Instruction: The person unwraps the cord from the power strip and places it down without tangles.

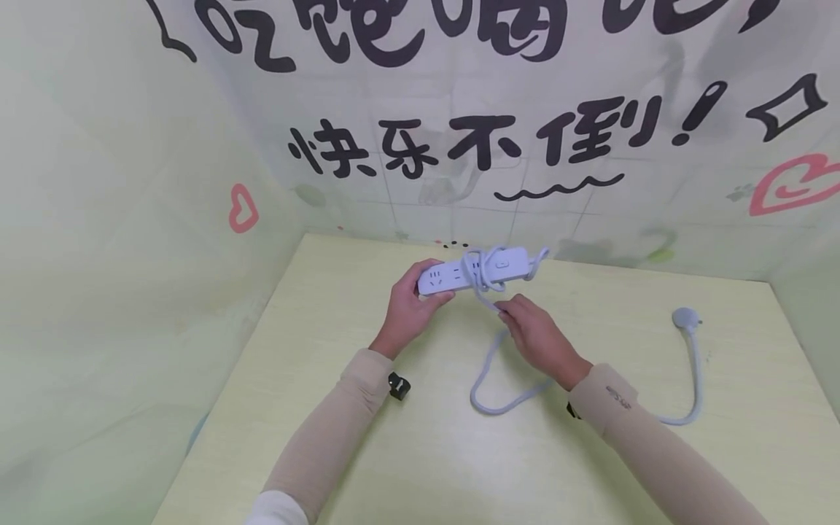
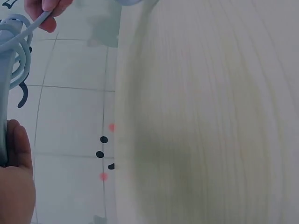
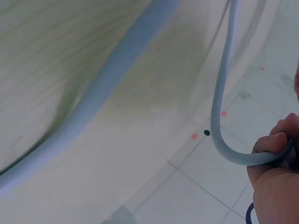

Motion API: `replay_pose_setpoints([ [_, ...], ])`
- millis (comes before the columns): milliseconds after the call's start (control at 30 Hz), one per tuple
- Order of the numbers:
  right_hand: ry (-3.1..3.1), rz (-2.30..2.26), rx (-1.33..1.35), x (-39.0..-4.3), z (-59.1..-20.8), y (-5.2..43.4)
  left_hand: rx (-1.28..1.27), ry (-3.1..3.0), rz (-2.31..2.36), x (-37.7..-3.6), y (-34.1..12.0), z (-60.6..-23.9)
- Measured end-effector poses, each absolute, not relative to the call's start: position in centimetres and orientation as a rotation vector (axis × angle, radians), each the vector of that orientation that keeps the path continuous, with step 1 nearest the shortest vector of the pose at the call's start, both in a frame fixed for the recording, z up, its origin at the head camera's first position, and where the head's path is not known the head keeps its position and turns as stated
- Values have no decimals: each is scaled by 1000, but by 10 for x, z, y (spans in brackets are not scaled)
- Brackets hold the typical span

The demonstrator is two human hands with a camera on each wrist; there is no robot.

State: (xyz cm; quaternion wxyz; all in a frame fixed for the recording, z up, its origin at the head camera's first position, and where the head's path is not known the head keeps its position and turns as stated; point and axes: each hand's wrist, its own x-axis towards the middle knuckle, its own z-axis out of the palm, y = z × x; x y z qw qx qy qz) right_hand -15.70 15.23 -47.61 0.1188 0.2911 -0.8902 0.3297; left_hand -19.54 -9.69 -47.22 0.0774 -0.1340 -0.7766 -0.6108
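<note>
A white power strip [image 1: 453, 273] is held above the table, its cable [image 1: 482, 271] wound a few turns round its middle. My left hand [image 1: 412, 302] grips the strip's left end. My right hand [image 1: 528, 328] pinches the cable just below the strip. From there the loose cable [image 1: 499, 394] loops over the table and runs behind my right forearm to the round plug [image 1: 685, 318] lying at the right. In the left wrist view the coiled cable [image 2: 14, 46] and my thumb [image 2: 18, 149] show at the left edge. The right wrist view shows my fingers [image 3: 273, 156] curled round a bent cable [image 3: 224, 116].
The pale yellow-green wooden table [image 1: 420, 452] is boxed in by tiled walls with a printed banner [image 1: 485, 138] at the back and a plain sheet [image 1: 118, 240] on the left. Small black wrist cameras [image 1: 398, 386] sit on both forearms.
</note>
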Motion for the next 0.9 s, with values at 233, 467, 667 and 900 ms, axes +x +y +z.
replay_pose_setpoints([
  [233,-2612,795,902,-144,-454,145,-399,-2321,-1797,-196,-101,-478],
  [467,-2494,524,971,-142,-417,149,-382,-2396,-1725,-197,-104,-478],
  [667,-2374,452,963,-150,-384,165,-364,-2485,-1732,-196,-109,-476],
  [900,-2427,503,868,-165,-363,186,-419,-2555,-1751,-194,-111,-473],
])
